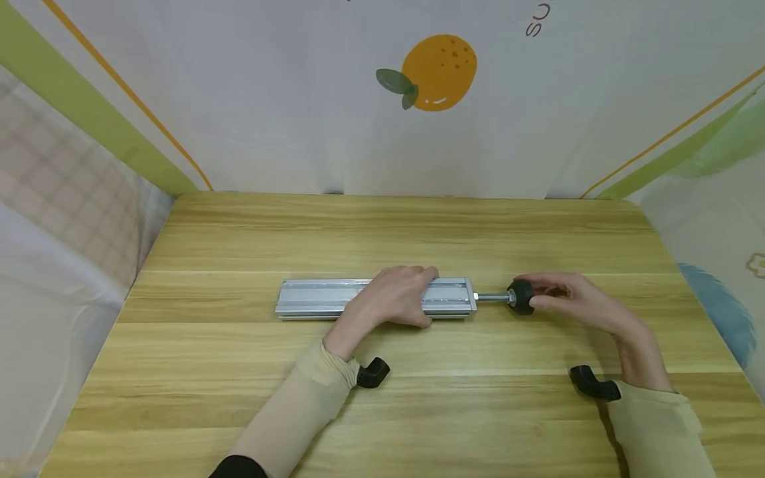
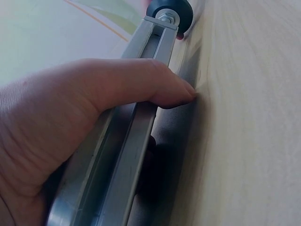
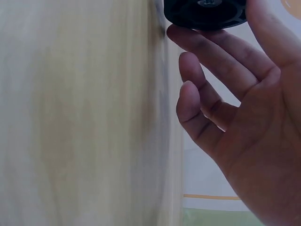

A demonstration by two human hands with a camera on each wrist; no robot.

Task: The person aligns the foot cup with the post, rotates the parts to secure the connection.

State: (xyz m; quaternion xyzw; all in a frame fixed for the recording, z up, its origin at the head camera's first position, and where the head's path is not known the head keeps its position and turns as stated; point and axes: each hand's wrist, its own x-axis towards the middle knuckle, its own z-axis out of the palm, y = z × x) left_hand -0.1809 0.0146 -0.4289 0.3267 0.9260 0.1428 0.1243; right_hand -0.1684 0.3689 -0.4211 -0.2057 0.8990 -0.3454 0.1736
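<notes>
A silver aluminium profile [image 1: 317, 299] lies lengthwise across the wooden table in the head view. My left hand [image 1: 394, 297] grips it right of its middle, fingers over the far side and thumb on the near side. From the profile's right end a threaded rod [image 1: 493, 297] sticks out, with a nut at that end. At the rod's tip sits a round black levelling foot [image 1: 521, 297], its rim pinched between thumb and fingers of my right hand [image 1: 576, 302]. In the right wrist view, the foot's hollow underside [image 3: 202, 16] shows at the top edge, and two fingers hang curled off it.
The wood-grain table [image 1: 478, 418] reaches back to a pale curtain [image 1: 287, 99] with an orange print. Similar cloth hangs at both sides. Black bent pieces [image 1: 373, 373] stick out from both sleeve cuffs, above the table.
</notes>
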